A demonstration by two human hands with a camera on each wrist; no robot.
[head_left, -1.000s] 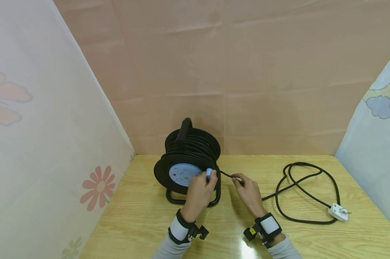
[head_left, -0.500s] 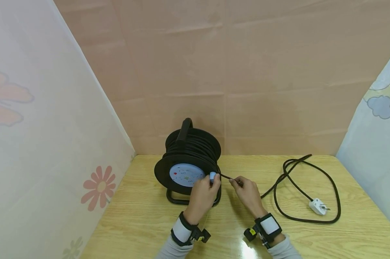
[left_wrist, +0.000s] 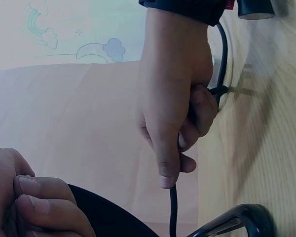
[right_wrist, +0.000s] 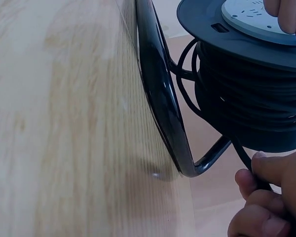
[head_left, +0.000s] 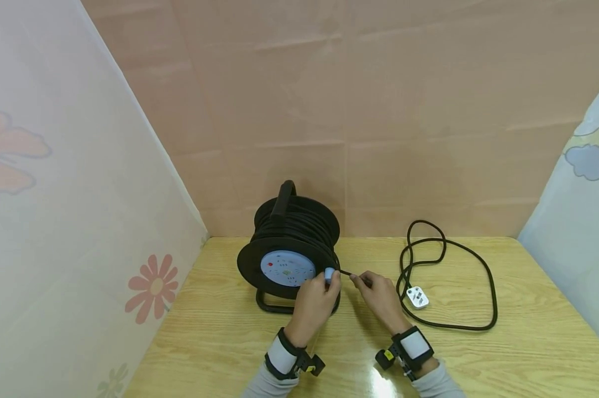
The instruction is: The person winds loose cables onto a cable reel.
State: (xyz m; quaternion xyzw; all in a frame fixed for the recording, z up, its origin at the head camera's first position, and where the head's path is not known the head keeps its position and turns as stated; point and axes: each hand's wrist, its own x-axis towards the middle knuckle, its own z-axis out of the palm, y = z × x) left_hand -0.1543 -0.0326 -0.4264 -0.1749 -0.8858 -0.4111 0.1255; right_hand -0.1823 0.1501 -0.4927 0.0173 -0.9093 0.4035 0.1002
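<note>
A black cable reel (head_left: 269,249) stands upright on a tubular stand, with a pale blue socket panel (head_left: 285,267) on its front. My left hand (head_left: 313,304) holds the light blue winding knob (head_left: 330,274) at the panel's right side. Just right of the reel, my right hand (head_left: 381,298) pinches the black cable (head_left: 345,272) between thumb and fingers. In the right wrist view, the cable runs from that hand (right_wrist: 274,195) up to the wound coils (right_wrist: 251,98). On the table at right lies a loose cable loop ending in a white plug (head_left: 418,297).
The reel's black handle (head_left: 282,202) rises at its top, and its stand (head_left: 274,308) rests on the wooden table (head_left: 220,342). Behind the table hangs a brown paper backdrop (head_left: 404,138). Patterned white sheets flank both sides.
The white plug has slid left across the table, and the loose loop has drawn leftward and changed shape. My left hand and the knob have shifted slightly right and down; the right hand barely moved.
</note>
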